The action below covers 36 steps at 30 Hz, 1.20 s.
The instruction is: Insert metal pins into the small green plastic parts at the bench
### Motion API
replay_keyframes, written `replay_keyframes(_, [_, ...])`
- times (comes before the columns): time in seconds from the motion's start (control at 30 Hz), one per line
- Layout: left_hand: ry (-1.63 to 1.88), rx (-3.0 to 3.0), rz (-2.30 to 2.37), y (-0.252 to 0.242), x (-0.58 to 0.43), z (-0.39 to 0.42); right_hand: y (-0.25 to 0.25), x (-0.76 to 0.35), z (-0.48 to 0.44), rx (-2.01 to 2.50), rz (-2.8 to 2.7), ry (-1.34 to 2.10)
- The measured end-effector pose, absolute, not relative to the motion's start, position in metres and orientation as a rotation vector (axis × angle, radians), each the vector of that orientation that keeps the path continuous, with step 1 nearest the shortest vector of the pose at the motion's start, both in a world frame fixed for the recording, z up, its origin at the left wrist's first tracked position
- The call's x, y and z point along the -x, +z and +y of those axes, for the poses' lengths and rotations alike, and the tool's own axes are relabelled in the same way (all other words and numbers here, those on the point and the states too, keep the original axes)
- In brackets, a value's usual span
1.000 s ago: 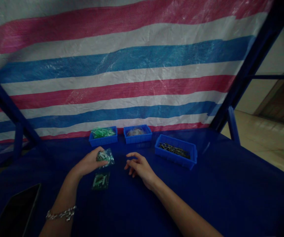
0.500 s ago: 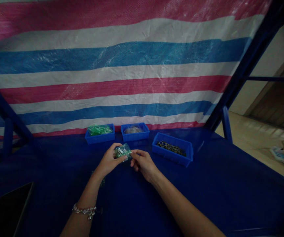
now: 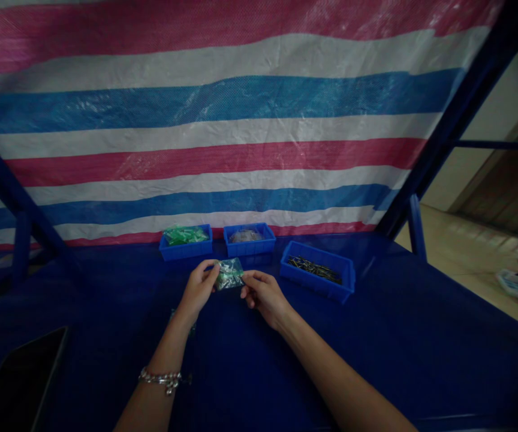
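A small clear plastic bag (image 3: 229, 274) with green and pale pieces inside is held between both hands above the blue table (image 3: 421, 336). My left hand (image 3: 199, 290) pinches its left edge, fingers closed. On the bag's right edge, my right hand (image 3: 262, 295) grips with closed fingers. A second small bag lies on the table mostly hidden behind my left wrist.
Three blue bins stand at the back: one with green pieces (image 3: 185, 240), one with pale contents (image 3: 249, 239), one with dark screws (image 3: 317, 278). A dark tablet or phone (image 3: 16, 384) lies at the front left. A striped tarp (image 3: 223, 120) hangs behind; blue frame posts (image 3: 443, 138) stand at the sides.
My left hand carried the bag from the left to the middle. My right hand closed in and took hold of the bag's right edge. The bag is now slightly higher.
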<state>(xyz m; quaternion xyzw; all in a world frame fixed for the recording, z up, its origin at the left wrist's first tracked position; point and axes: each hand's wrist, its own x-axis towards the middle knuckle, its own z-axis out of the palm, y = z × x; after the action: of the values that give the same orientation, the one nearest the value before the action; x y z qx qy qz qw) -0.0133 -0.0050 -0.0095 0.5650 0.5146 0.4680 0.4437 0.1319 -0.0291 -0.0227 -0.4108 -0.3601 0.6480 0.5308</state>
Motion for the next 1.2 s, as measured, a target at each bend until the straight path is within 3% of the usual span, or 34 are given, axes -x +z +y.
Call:
replay_keyframes(0.77, [1.083, -1.417, 1.27, -0.0057, 0.0182, -0.0065, -0.0249, -0.1317, -0.0262, 0.964, -0.842, 1.534])
replay_keyframes(1.2, [1.052, -1.336, 1.23, -0.0047, 0.0203, -0.0053, -0.0195, -0.1281, -0.0307, 1.099, -1.04, 1.36])
